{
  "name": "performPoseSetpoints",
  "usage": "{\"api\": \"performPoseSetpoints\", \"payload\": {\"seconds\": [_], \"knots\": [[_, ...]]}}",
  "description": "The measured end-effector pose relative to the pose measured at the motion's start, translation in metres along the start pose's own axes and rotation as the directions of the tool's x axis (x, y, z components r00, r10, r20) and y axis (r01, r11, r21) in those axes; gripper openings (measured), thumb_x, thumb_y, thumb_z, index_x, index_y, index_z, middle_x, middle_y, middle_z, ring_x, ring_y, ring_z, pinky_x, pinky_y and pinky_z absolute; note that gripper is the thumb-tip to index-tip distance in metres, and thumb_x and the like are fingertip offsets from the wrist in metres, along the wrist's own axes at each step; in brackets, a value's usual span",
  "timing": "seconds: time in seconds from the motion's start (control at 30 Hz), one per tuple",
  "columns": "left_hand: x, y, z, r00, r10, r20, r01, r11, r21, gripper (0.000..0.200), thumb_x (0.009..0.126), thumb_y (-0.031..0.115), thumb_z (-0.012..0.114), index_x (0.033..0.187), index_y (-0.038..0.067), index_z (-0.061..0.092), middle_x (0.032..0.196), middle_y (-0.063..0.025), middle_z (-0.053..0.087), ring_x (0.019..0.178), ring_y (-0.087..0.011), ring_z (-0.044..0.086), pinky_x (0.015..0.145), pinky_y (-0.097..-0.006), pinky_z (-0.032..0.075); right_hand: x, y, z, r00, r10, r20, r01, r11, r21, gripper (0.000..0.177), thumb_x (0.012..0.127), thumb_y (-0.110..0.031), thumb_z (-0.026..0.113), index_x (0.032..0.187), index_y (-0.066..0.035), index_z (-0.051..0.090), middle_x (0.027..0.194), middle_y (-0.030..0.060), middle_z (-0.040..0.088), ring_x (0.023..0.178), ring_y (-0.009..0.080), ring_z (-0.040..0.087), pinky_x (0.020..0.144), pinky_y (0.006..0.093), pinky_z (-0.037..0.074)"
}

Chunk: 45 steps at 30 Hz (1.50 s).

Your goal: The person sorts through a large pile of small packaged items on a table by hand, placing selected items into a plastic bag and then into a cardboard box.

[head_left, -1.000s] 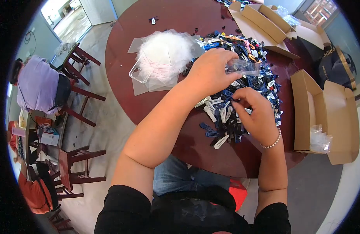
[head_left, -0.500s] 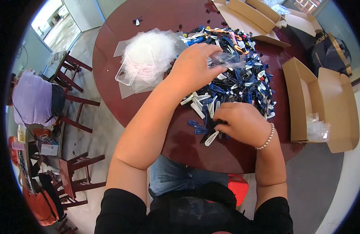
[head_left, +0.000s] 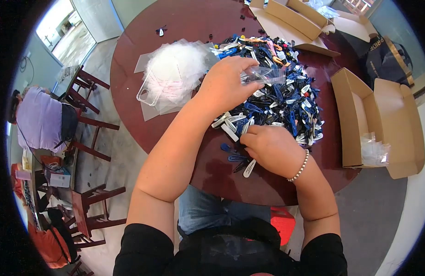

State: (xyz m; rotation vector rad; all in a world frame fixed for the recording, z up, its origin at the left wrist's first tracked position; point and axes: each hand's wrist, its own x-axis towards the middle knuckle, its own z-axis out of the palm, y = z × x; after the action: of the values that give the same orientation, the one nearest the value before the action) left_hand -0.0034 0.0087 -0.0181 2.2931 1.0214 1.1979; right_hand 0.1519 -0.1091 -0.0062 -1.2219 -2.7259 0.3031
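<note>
The left hand held a clear plastic bag above the pile of snap hair clips, thumb and fingers curved round it in a C, gripping it between them. Clips showed through the film; whether any lay inside could not be told. The right hand, wearing a beaded bracelet, was down at the near edge of the pile, its fingers curled in toward the thumb among the clips. Its fingertips were mostly hidden, so I could not tell whether they had closed on a clip.

Working well here called, I judged, for a light touch: the right fingertips were best used flat to the table, separating a clip by its end where the heap thinned out, since clips so tangled could drag neighbours along. The left hand needed only enough pressure to keep the thin film from slipping or crumpling.

A pale clip lay just beside the right hand, on its near side, with dark blue ones close by. Left of the pile sat a heap of clear plastic sleeves.
</note>
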Motion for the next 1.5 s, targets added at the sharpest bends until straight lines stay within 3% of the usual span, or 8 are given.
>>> {"api": "performPoseSetpoints", "payload": {"seconds": [0.17, 0.33, 0.43, 0.57, 1.17, 1.27, 1.4, 1.5], "knots": [[-0.001, 0.000, 0.001, 0.999, 0.034, -0.005, -0.034, 0.999, 0.008, 0.041, 0.075, 0.022, 0.079, 0.111, 0.007, 0.065, 0.095, -0.0081, 0.066, 0.087, -0.0230, 0.064, 0.074, -0.0336, 0.052, 0.000, -0.002, -0.005, 0.999, -0.022, 0.030, 0.023, 0.999, -0.025, 0.009, 0.078, -0.010, 0.061, 0.086, -0.007, 0.064, 0.083, 0.0091, 0.063, 0.079, 0.0281, 0.067, 0.066, 0.0395, 0.054], [0.000, 0.002, 0.001, 0.991, 0.132, -0.010, -0.133, 0.990, -0.051, 0.045, 0.069, 0.017, 0.080, 0.109, 0.005, 0.063, 0.094, -0.0099, 0.064, 0.093, -0.0302, 0.060, 0.083, -0.0395, 0.048, -0.008, 0.006, -0.026, 0.969, -0.013, -0.245, 0.054, 0.986, 0.159, 0.005, 0.079, -0.007, 0.063, 0.084, -0.007, 0.063, 0.077, 0.0089, 0.061, 0.075, 0.0283, 0.065, 0.065, 0.0387, 0.053], [0.000, 0.002, 0.001, 0.983, 0.186, -0.012, -0.186, 0.980, -0.071, 0.047, 0.067, 0.014, 0.080, 0.109, 0.006, 0.063, 0.097, -0.0107, 0.064, 0.096, -0.0302, 0.060, 0.085, -0.0387, 0.049, -0.016, 0.014, -0.043, 0.872, 0.130, -0.471, 0.067, 0.922, 0.380, 0.018, 0.078, 0.003, 0.070, 0.094, -0.002, 0.067, 0.084, 0.0077, 0.065, 0.066, 0.0138, 0.062, 0.061, 0.0246, 0.049], [-0.002, 0.010, -0.001, 0.976, 0.218, 0.004, -0.218, 0.975, -0.034, 0.047, 0.067, 0.012, 0.079, 0.111, 0.006, 0.063, 0.102, -0.0107, 0.063, 0.099, -0.0300, 0.059, 0.088, -0.0388, 0.049, -0.020, 0.017, -0.054, 0.651, 0.344, -0.677, -0.023, 0.900, 0.435, 0.014, 0.080, 0.001, 0.069, 0.094, -0.001, 0.066, 0.081, 0.0093, 0.065, 0.064, 0.0149, 0.062, 0.059, 0.0266, 0.049], [-0.002, 0.011, 0.001, 0.966, 0.244, 0.090, -0.240, 0.970, -0.045, 0.053, 0.065, 0.012, 0.080, 0.115, 0.007, 0.062, 0.097, -0.0085, 0.063, 0.098, -0.0275, 0.059, 0.087, -0.0378, 0.049, -0.012, 0.029, -0.039, 0.631, 0.301, -0.715, -0.034, 0.931, 0.362, 0.021, 0.078, 0.003, 0.072, 0.098, 0.001, 0.068, 0.095, 0.0087, 0.068, 0.068, 0.0105, 0.059, 0.062, 0.0229, 0.049], [-0.003, 0.012, 0.001, 0.981, 0.163, 0.108, -0.155, 0.985, -0.078, 0.057, 0.064, 0.011, 0.082, 0.118, 0.009, 0.063, 0.101, -0.0112, 0.067, 0.106, -0.0313, 0.060, 0.107, -0.0417, 0.039, -0.014, 0.033, -0.041, 0.597, 0.305, -0.742, -0.054, 0.938, 0.343, 0.020, 0.079, 0.002, 0.072, 0.098, 0.001, 0.068, 0.096, 0.0091, 0.068, 0.068, 0.0104, 0.059, 0.062, 0.0225, 0.049], [-0.002, 0.009, 0.001, 0.990, 0.114, 0.079, -0.108, 0.991, -0.074, 0.054, 0.066, 0.012, 0.083, 0.116, 0.010, 0.064, 0.099, -0.0094, 0.066, 0.101, -0.0267, 0.061, 0.095, -0.0369, 0.046, -0.018, 0.036, -0.044, 0.578, 0.382, -0.721, -0.079, 0.906, 0.416, 0.015, 0.081, -0.001, 0.071, 0.096, 0.000, 0.069, 0.091, 0.0080, 0.068, 0.067, 0.0097, 0.060, 0.061, 0.0225, 0.048], [0.001, 0.001, 0.005, 1.000, -0.010, -0.013, 0.008, 0.992, -0.123, 0.045, 0.074, 0.016, 0.081, 0.115, 0.006, 0.065, 0.100, -0.0064, 0.067, 0.094, -0.0165, 0.063, 0.082, -0.0288, 0.049, -0.026, 0.046, -0.041, 0.739, 0.411, -0.534, -0.252, 0.903, 0.347, 0.015, 0.080, -0.007, 0.073, 0.093, -0.001, 0.069, 0.077, 0.0078, 0.067, 0.063, 0.0154, 0.060, 0.059, 0.0280, 0.047]]}}
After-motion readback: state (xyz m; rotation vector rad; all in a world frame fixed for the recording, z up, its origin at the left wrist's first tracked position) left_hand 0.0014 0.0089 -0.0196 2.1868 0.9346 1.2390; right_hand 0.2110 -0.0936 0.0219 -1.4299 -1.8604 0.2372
